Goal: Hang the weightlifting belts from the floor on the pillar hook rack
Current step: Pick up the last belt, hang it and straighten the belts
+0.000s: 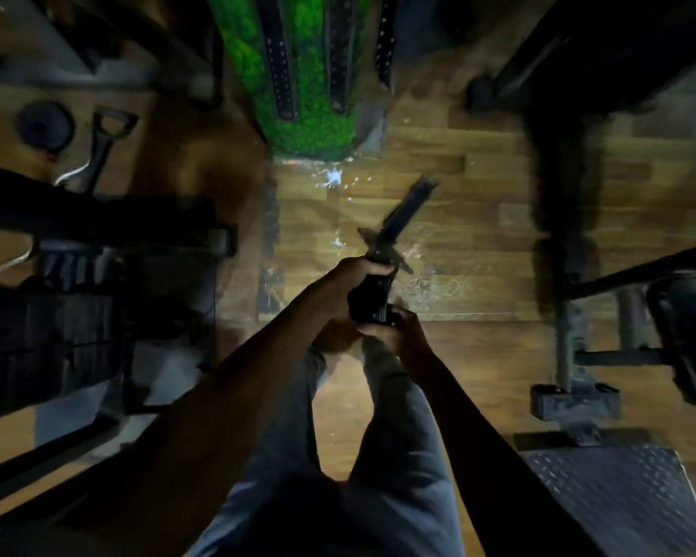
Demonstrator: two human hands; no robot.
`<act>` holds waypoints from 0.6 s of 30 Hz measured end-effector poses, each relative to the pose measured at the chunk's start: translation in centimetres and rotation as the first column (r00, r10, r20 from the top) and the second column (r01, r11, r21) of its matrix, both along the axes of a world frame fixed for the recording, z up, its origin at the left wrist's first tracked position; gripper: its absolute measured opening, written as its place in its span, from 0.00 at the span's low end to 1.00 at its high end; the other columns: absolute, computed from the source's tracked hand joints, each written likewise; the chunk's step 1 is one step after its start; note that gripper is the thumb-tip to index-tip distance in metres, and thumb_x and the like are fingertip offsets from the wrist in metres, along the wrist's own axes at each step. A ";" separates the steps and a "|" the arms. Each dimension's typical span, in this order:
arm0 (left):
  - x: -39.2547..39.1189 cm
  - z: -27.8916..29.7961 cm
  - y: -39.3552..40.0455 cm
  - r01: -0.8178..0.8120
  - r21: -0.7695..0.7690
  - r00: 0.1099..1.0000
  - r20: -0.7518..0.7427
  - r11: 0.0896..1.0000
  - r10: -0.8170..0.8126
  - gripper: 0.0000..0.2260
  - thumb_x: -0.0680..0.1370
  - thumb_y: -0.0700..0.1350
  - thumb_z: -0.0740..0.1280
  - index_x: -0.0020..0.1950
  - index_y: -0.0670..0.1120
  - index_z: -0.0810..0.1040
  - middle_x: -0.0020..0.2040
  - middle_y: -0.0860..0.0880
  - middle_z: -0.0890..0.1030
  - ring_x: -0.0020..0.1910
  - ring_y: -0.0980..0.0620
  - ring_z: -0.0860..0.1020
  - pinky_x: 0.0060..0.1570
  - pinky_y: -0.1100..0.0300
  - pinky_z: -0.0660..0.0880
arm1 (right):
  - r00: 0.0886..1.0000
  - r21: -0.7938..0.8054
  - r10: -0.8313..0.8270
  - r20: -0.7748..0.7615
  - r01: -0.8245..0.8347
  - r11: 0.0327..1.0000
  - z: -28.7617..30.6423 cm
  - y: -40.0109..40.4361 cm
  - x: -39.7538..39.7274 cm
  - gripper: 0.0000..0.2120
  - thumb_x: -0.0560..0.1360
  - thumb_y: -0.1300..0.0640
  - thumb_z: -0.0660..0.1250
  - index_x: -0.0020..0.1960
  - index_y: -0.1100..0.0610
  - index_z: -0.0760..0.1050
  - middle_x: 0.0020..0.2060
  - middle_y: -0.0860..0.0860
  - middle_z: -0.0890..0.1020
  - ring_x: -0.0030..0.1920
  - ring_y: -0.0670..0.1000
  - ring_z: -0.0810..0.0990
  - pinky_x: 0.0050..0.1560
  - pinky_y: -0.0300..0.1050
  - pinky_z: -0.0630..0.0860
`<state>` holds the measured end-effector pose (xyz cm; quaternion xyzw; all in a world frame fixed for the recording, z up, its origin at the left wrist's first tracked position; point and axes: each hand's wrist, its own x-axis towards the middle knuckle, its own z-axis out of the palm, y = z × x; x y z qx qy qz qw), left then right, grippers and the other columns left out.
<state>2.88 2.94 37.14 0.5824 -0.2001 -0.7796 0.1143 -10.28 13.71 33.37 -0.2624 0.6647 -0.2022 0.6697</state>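
A dark weightlifting belt (402,219) is held above the wooden floor in the middle of the head view, blurred, its free end pointing up and right. My left hand (352,281) grips its upper part and my right hand (394,335) grips its lower end just below. Straight ahead stands the pillar (310,122) covered in green moss-like material. Three dark studded belts (280,74) hang down its face. The hook rack itself is out of the frame above.
Gym machine frames and a weight stack (57,335) crowd the left. A weight plate (43,124) and a cable handle (105,142) lie at upper left. A bench frame (579,347) and a metal tread plate (615,492) stand at right. My legs are below.
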 end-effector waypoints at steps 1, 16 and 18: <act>-0.6 1.5 0.1 -0.001 -0.001 0.999 -0.041 1.000 0.001 0.05 0.78 0.41 0.71 0.52 0.41 0.82 0.41 0.46 0.82 0.40 0.48 0.80 0.40 0.58 0.75 | 1.000 -0.029 -0.020 0.022 0.020 0.999 1.9 0.4 -0.4 0.22 0.71 0.63 0.78 0.63 0.64 0.80 0.56 0.58 0.85 0.52 0.50 0.85 0.55 0.48 0.81; -2.9 19.5 3.0 0.089 -0.581 0.995 0.009 0.809 -0.103 0.11 0.76 0.32 0.71 0.58 0.34 0.82 0.40 0.54 0.87 0.39 0.57 0.84 0.46 0.61 0.80 | 0.643 0.296 -0.630 0.435 0.559 0.775 16.2 -3.0 -6.2 0.22 0.73 0.47 0.65 0.61 0.60 0.77 0.57 0.59 0.83 0.56 0.59 0.81 0.65 0.54 0.72; -2.0 20.5 4.0 0.139 -0.625 0.989 0.045 0.768 -0.143 0.12 0.76 0.30 0.71 0.60 0.33 0.81 0.40 0.55 0.87 0.40 0.58 0.84 0.46 0.63 0.80 | 0.612 0.443 -0.647 0.456 0.474 0.761 17.4 -5.4 -6.6 0.35 0.74 0.32 0.62 0.66 0.60 0.75 0.62 0.62 0.81 0.61 0.61 0.80 0.66 0.58 0.73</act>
